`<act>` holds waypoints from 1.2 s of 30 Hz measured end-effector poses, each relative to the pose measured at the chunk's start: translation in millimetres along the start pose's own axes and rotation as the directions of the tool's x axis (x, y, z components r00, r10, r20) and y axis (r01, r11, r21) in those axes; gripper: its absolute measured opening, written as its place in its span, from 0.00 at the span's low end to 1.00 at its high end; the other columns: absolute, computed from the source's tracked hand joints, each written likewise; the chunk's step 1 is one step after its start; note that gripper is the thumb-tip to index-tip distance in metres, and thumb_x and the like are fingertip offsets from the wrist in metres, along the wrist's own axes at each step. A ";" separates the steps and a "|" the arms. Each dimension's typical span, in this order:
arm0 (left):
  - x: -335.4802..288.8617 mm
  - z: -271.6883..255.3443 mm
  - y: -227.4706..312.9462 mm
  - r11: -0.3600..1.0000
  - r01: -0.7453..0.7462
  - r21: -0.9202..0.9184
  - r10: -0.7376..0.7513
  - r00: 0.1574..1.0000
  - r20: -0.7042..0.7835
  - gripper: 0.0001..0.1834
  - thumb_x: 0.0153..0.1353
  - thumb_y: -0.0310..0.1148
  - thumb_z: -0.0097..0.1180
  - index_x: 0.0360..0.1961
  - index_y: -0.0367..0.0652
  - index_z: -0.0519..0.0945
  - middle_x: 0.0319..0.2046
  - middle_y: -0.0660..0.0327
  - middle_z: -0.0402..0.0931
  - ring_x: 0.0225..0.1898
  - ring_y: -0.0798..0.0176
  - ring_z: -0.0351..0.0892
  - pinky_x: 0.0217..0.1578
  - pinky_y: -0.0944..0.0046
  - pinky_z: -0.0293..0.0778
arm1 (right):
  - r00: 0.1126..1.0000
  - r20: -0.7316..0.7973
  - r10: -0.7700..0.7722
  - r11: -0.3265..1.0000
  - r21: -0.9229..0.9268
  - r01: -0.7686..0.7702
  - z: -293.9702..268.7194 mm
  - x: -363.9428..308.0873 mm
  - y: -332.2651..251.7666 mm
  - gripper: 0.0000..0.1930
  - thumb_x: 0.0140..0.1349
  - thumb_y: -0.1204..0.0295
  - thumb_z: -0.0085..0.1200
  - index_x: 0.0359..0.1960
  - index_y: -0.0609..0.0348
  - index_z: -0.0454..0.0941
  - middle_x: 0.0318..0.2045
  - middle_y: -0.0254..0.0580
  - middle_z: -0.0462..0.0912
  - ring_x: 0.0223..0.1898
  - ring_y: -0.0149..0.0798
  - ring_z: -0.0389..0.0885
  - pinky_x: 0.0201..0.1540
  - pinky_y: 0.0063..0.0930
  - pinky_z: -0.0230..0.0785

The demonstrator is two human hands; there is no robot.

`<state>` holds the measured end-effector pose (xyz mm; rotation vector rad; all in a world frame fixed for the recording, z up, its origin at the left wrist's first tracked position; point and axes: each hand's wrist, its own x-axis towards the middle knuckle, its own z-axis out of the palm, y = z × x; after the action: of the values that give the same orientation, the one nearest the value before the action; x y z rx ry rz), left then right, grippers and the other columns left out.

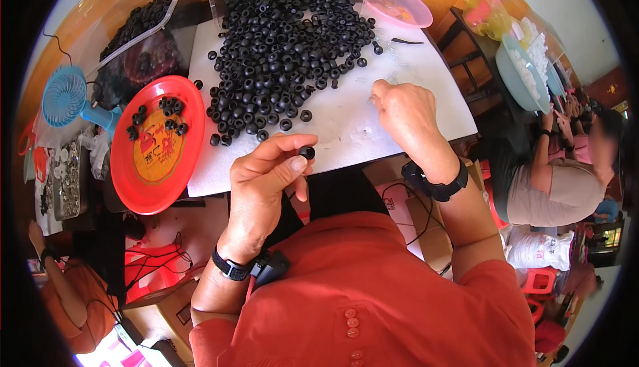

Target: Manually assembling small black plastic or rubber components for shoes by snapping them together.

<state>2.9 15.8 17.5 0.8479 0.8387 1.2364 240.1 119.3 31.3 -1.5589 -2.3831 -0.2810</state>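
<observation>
One black rubber ring (307,152) is pinched between thumb and forefinger of the left hand (266,181), held over the near edge of the white table (346,127). Right hand (406,111), fingers curled together, presses small clear pieces at 2 o'clock from the ring. Judged step: fitting a ring; the next move likely calls for bringing both hands together, pile of rings (283,41) at 12 o'clock, red plate (156,144) at 9 o'clock.

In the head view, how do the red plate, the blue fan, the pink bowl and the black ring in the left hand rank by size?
Largest to smallest:
1. red plate
2. pink bowl and blue fan, too alike to rank
3. black ring, pinched by the left hand
</observation>
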 end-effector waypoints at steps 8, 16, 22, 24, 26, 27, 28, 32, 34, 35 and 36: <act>9.8 4.8 -3.0 0.997 0.030 -0.069 -0.031 0.999 -0.007 0.13 0.66 0.21 0.55 0.49 0.27 0.79 0.34 0.53 0.79 0.31 0.65 0.79 0.23 0.69 0.75 | 0.998 0.000 -0.066 0.994 0.092 0.066 5.5 -0.8 -1.2 0.03 0.52 0.78 0.55 0.29 0.63 0.74 0.18 0.50 0.80 0.24 0.54 0.81 0.26 0.48 0.69; 11.2 6.2 -7.9 0.995 0.034 -0.099 -0.037 0.999 -0.032 0.10 0.66 0.21 0.56 0.48 0.30 0.80 0.35 0.56 0.80 0.31 0.69 0.79 0.24 0.72 0.75 | 0.985 -0.115 -0.132 0.845 0.506 0.173 -17.2 -8.7 -28.9 0.06 0.61 0.75 0.55 0.35 0.60 0.71 0.20 0.46 0.80 0.24 0.53 0.81 0.26 0.44 0.69; 10.7 6.7 -11.3 0.995 0.022 -0.099 -0.026 0.999 -0.040 0.11 0.67 0.21 0.53 0.50 0.29 0.77 0.35 0.52 0.80 0.31 0.64 0.80 0.22 0.69 0.76 | 0.955 -0.180 -0.235 0.676 0.676 0.294 -24.1 -11.1 -59.3 0.07 0.63 0.77 0.56 0.38 0.58 0.71 0.25 0.43 0.82 0.26 0.48 0.83 0.27 0.34 0.72; 10.8 5.9 -10.2 0.994 0.032 -0.103 -0.036 0.999 -0.036 0.11 0.67 0.21 0.53 0.50 0.29 0.77 0.35 0.52 0.80 0.31 0.64 0.80 0.22 0.69 0.76 | 0.939 -0.227 -0.259 0.697 0.629 0.344 -20.3 -10.7 -60.8 0.08 0.62 0.76 0.56 0.38 0.56 0.69 0.23 0.41 0.82 0.25 0.49 0.83 0.25 0.38 0.71; 10.6 5.0 -9.1 0.993 0.043 -0.109 -0.047 0.998 -0.032 0.11 0.68 0.21 0.52 0.50 0.29 0.77 0.36 0.52 0.80 0.32 0.64 0.80 0.22 0.69 0.75 | 0.933 -0.248 -0.262 0.679 0.639 0.361 -19.3 -13.0 -62.4 0.07 0.63 0.77 0.55 0.38 0.56 0.70 0.23 0.40 0.82 0.25 0.47 0.83 0.23 0.36 0.70; 10.3 4.8 -8.7 0.992 0.046 -0.119 -0.049 0.998 -0.025 0.11 0.68 0.21 0.53 0.50 0.29 0.77 0.35 0.54 0.79 0.32 0.66 0.79 0.23 0.70 0.76 | 0.932 -0.247 -0.266 0.678 0.639 0.363 -17.8 -13.9 -64.6 0.07 0.63 0.77 0.55 0.38 0.56 0.70 0.23 0.40 0.82 0.25 0.47 0.83 0.23 0.36 0.70; 9.9 4.5 -8.6 0.991 0.048 -0.129 -0.050 0.999 -0.017 0.11 0.68 0.21 0.53 0.50 0.30 0.77 0.35 0.56 0.79 0.32 0.68 0.79 0.24 0.71 0.77 | 0.932 -0.264 -0.248 0.651 0.667 0.362 -16.0 -14.9 -67.0 0.06 0.62 0.78 0.55 0.37 0.57 0.70 0.23 0.40 0.83 0.24 0.46 0.83 0.23 0.35 0.71; 10.1 3.0 -8.7 0.989 0.037 -0.146 -0.039 0.999 -0.012 0.11 0.68 0.21 0.53 0.49 0.29 0.77 0.35 0.56 0.78 0.32 0.68 0.79 0.24 0.71 0.77 | 0.950 -0.266 -0.163 0.540 0.782 0.311 -12.5 -18.1 -72.7 0.05 0.63 0.80 0.55 0.36 0.59 0.72 0.24 0.41 0.83 0.24 0.43 0.84 0.24 0.31 0.73; 9.5 2.5 -7.3 0.990 0.049 -0.136 -0.049 0.999 -0.002 0.11 0.68 0.21 0.53 0.49 0.29 0.77 0.34 0.56 0.78 0.32 0.68 0.79 0.24 0.71 0.77 | 0.965 -0.224 -0.139 0.517 0.815 0.264 -18.9 -19.1 -74.1 0.05 0.63 0.80 0.55 0.35 0.60 0.72 0.25 0.41 0.83 0.25 0.42 0.85 0.25 0.30 0.73; 9.7 2.5 -7.0 0.989 0.048 -0.138 -0.049 0.999 -0.003 0.11 0.68 0.21 0.53 0.49 0.29 0.77 0.34 0.56 0.78 0.32 0.68 0.79 0.24 0.71 0.77 | 0.977 -0.184 -0.112 0.492 0.844 0.215 -21.1 -19.4 -74.4 0.04 0.63 0.80 0.56 0.35 0.60 0.72 0.25 0.42 0.82 0.25 0.42 0.85 0.26 0.29 0.74; 10.0 2.6 -6.7 0.990 0.051 -0.135 -0.051 0.999 -0.002 0.11 0.68 0.21 0.53 0.49 0.29 0.77 0.34 0.56 0.78 0.32 0.68 0.78 0.24 0.71 0.77 | 0.976 -0.183 -0.115 0.492 0.843 0.216 -20.5 -19.7 -75.0 0.04 0.63 0.80 0.56 0.35 0.60 0.72 0.25 0.42 0.82 0.25 0.42 0.85 0.26 0.29 0.74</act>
<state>9.5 24.6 11.9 0.7101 0.7673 1.2364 181.3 66.0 43.3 -0.7825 -2.0147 0.7100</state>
